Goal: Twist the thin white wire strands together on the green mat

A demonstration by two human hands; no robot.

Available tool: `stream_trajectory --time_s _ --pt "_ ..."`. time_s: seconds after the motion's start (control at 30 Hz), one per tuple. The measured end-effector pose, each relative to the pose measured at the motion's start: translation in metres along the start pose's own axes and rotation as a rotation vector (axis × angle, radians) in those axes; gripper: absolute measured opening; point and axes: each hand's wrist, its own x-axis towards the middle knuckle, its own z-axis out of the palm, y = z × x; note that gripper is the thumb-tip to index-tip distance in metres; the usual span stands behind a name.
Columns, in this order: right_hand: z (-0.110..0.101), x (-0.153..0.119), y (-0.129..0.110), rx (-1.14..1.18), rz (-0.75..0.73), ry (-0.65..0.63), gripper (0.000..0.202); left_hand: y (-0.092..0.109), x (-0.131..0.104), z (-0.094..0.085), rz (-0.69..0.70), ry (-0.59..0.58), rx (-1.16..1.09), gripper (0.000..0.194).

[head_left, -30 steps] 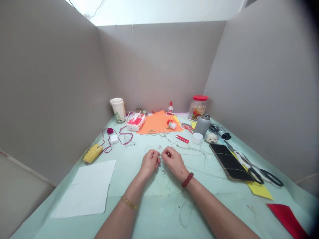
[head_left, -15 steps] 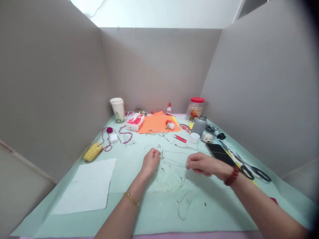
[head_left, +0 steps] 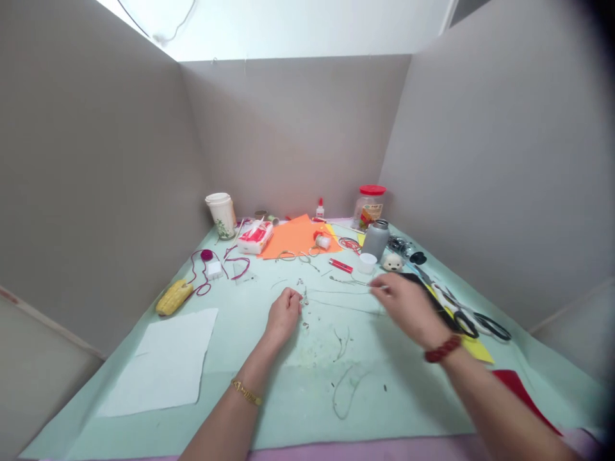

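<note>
Table under a pale green cover [head_left: 288, 410], crafting odds and ends all over it
On it lie a white cloth [head_left: 161, 362], a yellow corn cob [head_left: 175, 298], orange paper [head_left: 295, 237], a tissue pack [head_left: 255, 237], a red lighter [head_left: 341, 265], a grey bottle [head_left: 375, 241], a red-lidded jar [head_left: 369, 208] and black-handled scissors [head_left: 491, 325]

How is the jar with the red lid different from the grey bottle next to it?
The jar is see-through, but the bottle is solid grey. The jar has a wide red lid, while the bottle has a narrower, darker top. The jar wears a colourful label; the bottle looks plain. The jar stands farther back than the bottle. Both stand upright.
</note>
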Motion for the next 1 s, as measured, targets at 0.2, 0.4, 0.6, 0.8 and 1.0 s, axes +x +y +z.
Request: stream_trajectory --time_s 0.2,0.4,0.6,0.8,1.0 --pt "0.102 0.009 -0.067 0.447 -0.159 -0.158 0.014 -0.002 -0.004 0.000 0.000 0.018 -0.010 0.022" --pt "0.118 0.012 -0.064 0.494 -0.033 -0.254 0.003 -0.004 -0.003 0.001 -0.022 0.032 -0.040 0.025" --pt "0.112 0.012 -0.058 0.428 -0.057 -0.220 0.012 -0.005 0.000 0.001 -0.078 0.042 0.001 0.024" --pt "0.109 0.023 -0.045 0.206 0.005 -0.113 0.015 -0.003 0.000 0.001 -0.082 0.056 0.032 0.025" --pt "0.101 0.032 -0.034 0.062 0.040 -0.076 0.015 0.002 0.002 0.003 -0.116 0.057 0.077 0.027"
